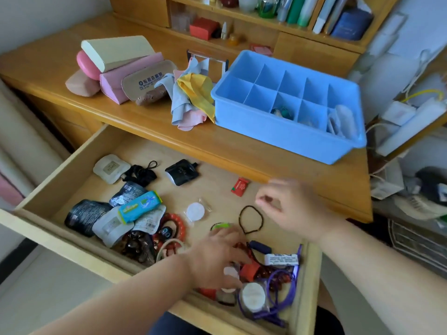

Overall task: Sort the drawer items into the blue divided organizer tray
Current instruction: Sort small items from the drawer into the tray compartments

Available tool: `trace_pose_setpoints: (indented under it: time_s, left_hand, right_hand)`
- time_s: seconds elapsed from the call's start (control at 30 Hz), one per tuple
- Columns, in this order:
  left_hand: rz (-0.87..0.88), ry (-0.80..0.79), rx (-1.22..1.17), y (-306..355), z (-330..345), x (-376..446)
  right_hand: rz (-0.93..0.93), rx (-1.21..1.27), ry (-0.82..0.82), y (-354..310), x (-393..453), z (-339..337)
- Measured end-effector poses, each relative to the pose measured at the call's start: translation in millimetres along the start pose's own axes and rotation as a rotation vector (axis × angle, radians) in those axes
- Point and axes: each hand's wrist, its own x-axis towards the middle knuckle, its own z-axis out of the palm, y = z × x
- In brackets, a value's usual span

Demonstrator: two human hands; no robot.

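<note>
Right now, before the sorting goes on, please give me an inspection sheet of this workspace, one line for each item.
Surface: wooden desk with its drawer pulled open.
Job's things: blue organizer tray on the desk, only a few front compartments filled; the drawer holds sachets, bead bracelets, a black bead loop and a red packet.
Clutter: glasses cases and cloths left of the tray.
Hands: left hand rests on the bracelet pile, grip not clear; right hand hovers over the drawer, fingers curled, blurred.
Cables: yellow cable and white leads at the right edge.
Surroundings: shelf with bottles and books behind.
</note>
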Motion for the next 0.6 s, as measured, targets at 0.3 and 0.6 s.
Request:
trace_pose_setpoints:
  time_s: [0.3, 0.6]
  left_hand:
    - [-0.371, 0.039, 0.346, -18, 0, -1]
    - [-0.323, -0.014, 0.121, -4, -19, -21]
  right_hand:
    - [0.275, -0.248, -0.67, 28, -80, 66]
    - [0.516, 0.02, -0.478, 31, -61, 52]
